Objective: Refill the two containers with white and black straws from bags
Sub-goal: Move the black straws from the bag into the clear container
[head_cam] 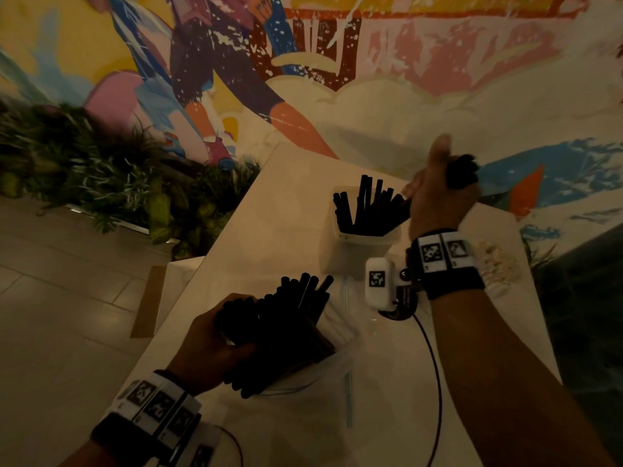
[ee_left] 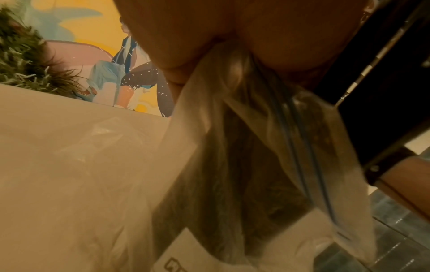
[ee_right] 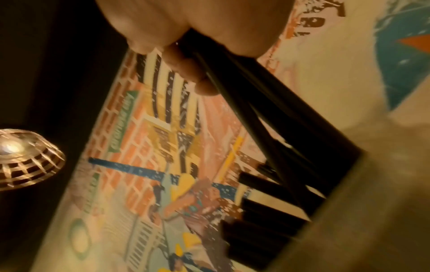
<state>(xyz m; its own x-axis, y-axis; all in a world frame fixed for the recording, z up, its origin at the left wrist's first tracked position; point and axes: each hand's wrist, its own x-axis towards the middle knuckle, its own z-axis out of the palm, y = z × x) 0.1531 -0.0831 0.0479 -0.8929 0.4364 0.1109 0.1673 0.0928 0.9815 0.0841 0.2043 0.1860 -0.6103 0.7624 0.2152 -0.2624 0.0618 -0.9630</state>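
Head view: both hands grip black straws; left wrist view alone shows left hand pinching bag.

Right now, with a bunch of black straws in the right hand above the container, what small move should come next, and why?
Probably lower the right hand and let its black straws slide into the container: their lower ends already reach its rim, while the left hand holds the bag.

Pale desk, set at an angle before the mural wall. Directly on it: 1 translucent container holding upright black straws, 1 clear plastic bag lying flat nearer the camera, and, possibly, a crumpled pale object at the right edge.
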